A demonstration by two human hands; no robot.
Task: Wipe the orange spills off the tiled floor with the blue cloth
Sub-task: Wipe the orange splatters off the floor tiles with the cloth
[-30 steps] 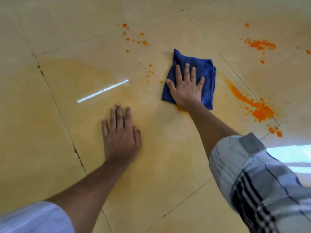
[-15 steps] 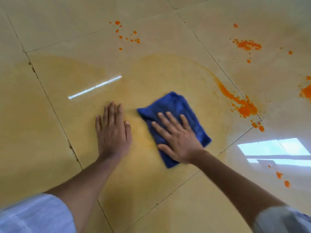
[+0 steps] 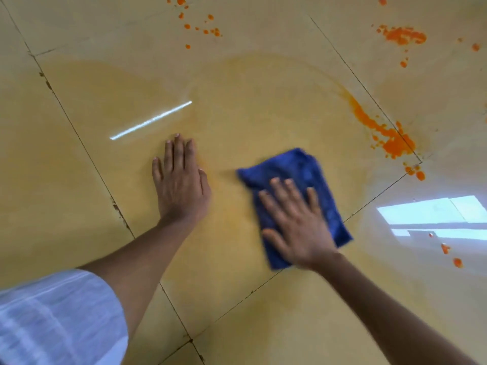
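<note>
The blue cloth [image 3: 295,175] lies folded on the tiled floor [image 3: 79,180], a little right of centre. My right hand [image 3: 296,222] presses flat on the cloth's near half, fingers spread. My left hand [image 3: 180,180] rests palm-down on the bare tile to the cloth's left, apart from it. A thick orange streak [image 3: 387,139] runs along the tile joint to the upper right of the cloth. Orange drops [image 3: 203,27] dot the tile at the top, and an orange patch [image 3: 403,36] lies at the top right. A pale orange film [image 3: 250,101] covers the tile under both hands.
Small orange drops [image 3: 452,255] lie at the right edge beside a bright window reflection [image 3: 432,214]. A thin white light streak [image 3: 150,121] shows left of centre. Dark grout lines [image 3: 87,151] cross the floor. My sleeves fill the bottom left.
My right hand has swept the cloth from the far side of the tile back toward me, then slightly right. The drops it passed over are gone. My left hand stayed planted.
</note>
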